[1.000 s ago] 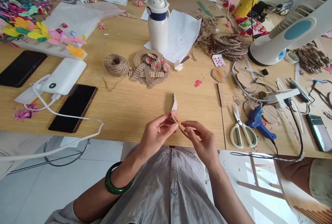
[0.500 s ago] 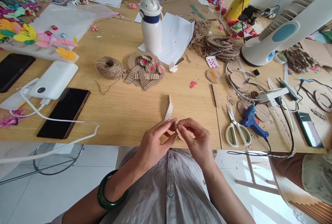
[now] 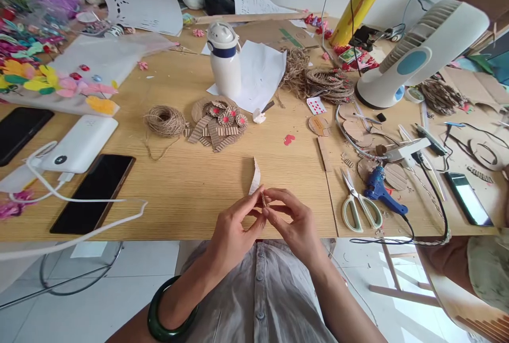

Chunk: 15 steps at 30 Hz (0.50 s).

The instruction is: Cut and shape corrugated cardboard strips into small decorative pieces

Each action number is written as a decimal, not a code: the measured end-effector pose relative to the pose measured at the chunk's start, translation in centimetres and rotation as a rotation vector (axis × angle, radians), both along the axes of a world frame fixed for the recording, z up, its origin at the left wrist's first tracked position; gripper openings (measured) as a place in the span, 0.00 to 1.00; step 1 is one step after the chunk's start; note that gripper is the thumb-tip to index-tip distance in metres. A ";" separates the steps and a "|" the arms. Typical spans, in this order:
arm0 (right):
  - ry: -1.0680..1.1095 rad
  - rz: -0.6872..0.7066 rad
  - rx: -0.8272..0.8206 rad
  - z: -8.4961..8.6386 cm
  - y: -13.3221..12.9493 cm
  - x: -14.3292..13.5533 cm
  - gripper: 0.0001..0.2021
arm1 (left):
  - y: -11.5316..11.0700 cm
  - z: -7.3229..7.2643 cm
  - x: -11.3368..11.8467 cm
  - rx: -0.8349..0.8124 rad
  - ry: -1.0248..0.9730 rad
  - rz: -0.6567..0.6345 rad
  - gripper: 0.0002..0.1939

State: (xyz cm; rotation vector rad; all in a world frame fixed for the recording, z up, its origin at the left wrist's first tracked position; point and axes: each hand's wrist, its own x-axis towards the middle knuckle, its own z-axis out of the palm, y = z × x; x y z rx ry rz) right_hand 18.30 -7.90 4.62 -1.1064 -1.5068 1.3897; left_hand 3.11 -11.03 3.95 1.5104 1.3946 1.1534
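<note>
Fingertips nearly meeting, a person's left hand (image 3: 236,227) and right hand (image 3: 297,226) pinch a small brown piece (image 3: 264,201) between thumbs and forefingers at the near edge of a wooden table (image 3: 199,200). Apparently cardboard and mostly hidden by the fingers, it should prove very light and dry to the touch, easily bent and prone to creasing or tearing if squeezed hard; opposite edges, taken in a light pinch, offer the surest hold. Just beyond the fingertips lies a pale torn strip (image 3: 255,176), likely as flimsy, best lifted by its broad part rather than its thin point. Scissors (image 3: 361,205) and a blue glue gun (image 3: 382,189) lie to the right. Farther back, a coil of twine (image 3: 165,120) sits beside ridged cardboard work with red-centred rosettes (image 3: 219,130), a white bottle (image 3: 226,70) standing behind
</note>
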 end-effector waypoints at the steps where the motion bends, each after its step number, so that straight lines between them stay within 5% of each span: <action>1: 0.021 0.004 -0.010 -0.1 0.0 -0.1 0.11 | 0.0 -0.1 0.0 0.014 0.019 0.007 0.22; 9: 0.012 -0.047 0.049 -0.5 0.0 -0.3 0.09 | -0.6 0.1 -0.4 -0.187 -0.196 0.016 0.24; 15: -0.067 -0.050 0.106 -0.5 0.0 0.0 0.09 | 0.1 1.2 -1.1 -0.356 -0.374 0.118 0.14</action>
